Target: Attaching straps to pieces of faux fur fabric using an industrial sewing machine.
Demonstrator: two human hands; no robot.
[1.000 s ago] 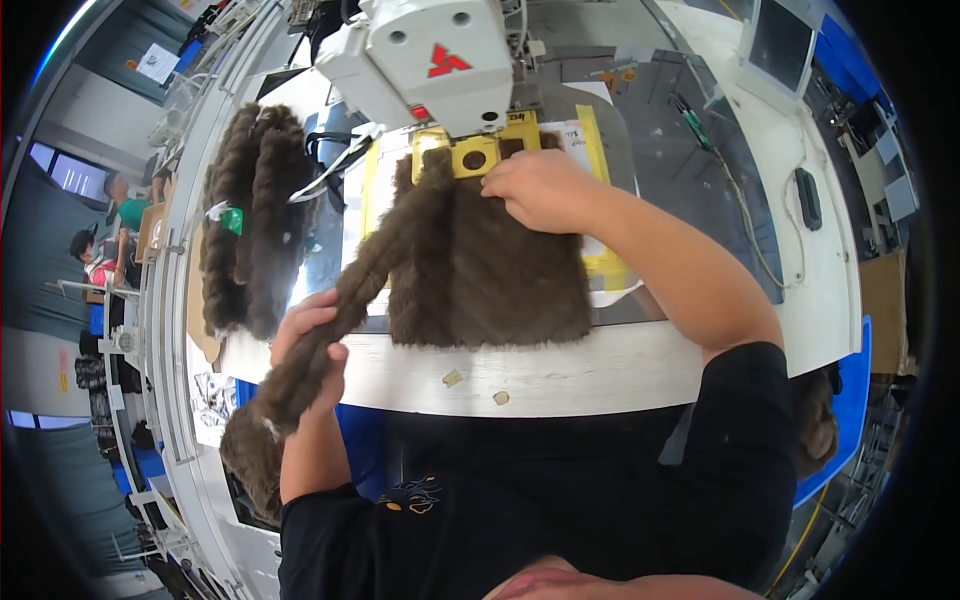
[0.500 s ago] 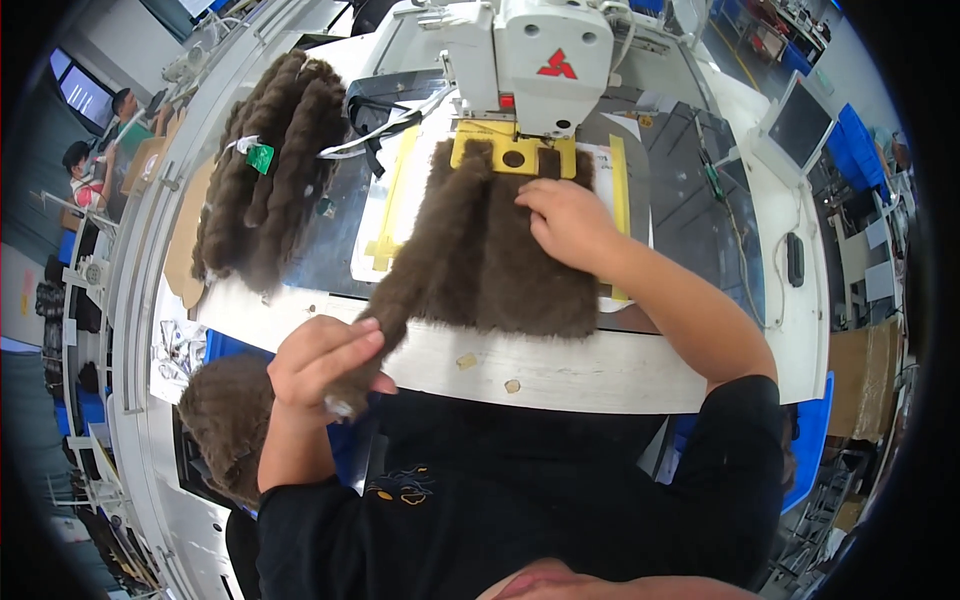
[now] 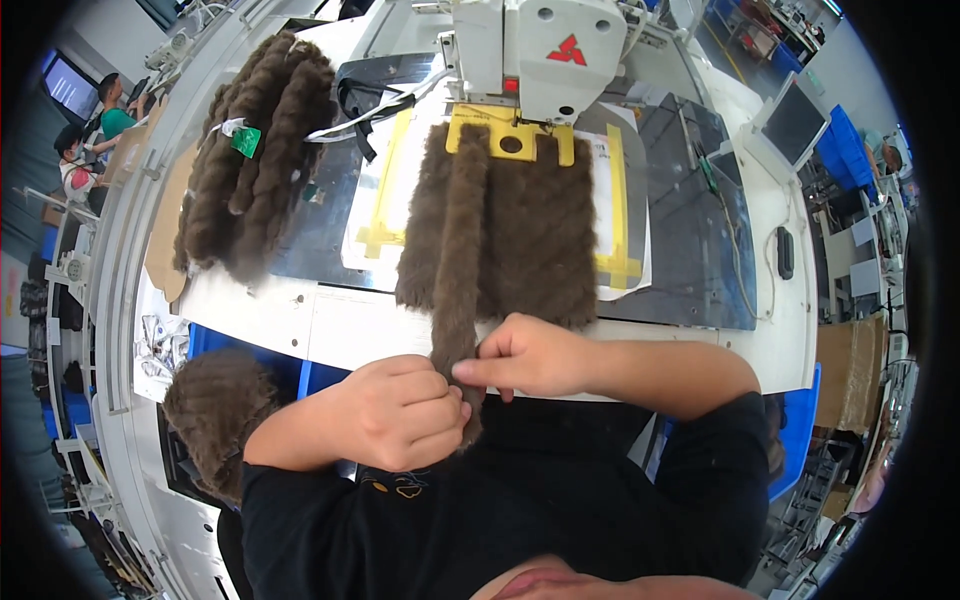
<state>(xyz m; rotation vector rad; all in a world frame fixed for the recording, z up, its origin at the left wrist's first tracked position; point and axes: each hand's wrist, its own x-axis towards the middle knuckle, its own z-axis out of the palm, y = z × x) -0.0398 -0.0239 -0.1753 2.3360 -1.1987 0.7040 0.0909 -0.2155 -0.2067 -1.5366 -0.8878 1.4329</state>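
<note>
A long brown fur strip point(image 3: 462, 235) runs from the yellow clamp plate point(image 3: 512, 143) of a white sewing machine point(image 3: 560, 50) toward me, over the table's front edge. My left hand point(image 3: 405, 412) is closed round its near end. Just right of it, my right hand point(image 3: 520, 358) pinches the strip between thumb and fingers. Under the strip, a wide brown fur panel point(image 3: 540, 230) lies flat, its far edge beneath the clamp plate. White sheets edged with yellow tape point(image 3: 617, 190) show around the panel.
A bundle of brown fur strips point(image 3: 262, 150) with a green tag lies at the left. Brown fur point(image 3: 220, 410) hangs below the table by my left elbow. A monitor point(image 3: 793, 118) stands at the right, and a black handheld device point(image 3: 785, 252) lies nearer. Two people are far left.
My right hand has left the fur panel and come back to the strip. My left hand has moved right, swinging the strip's near end from slanting left to nearly straight toward me.
</note>
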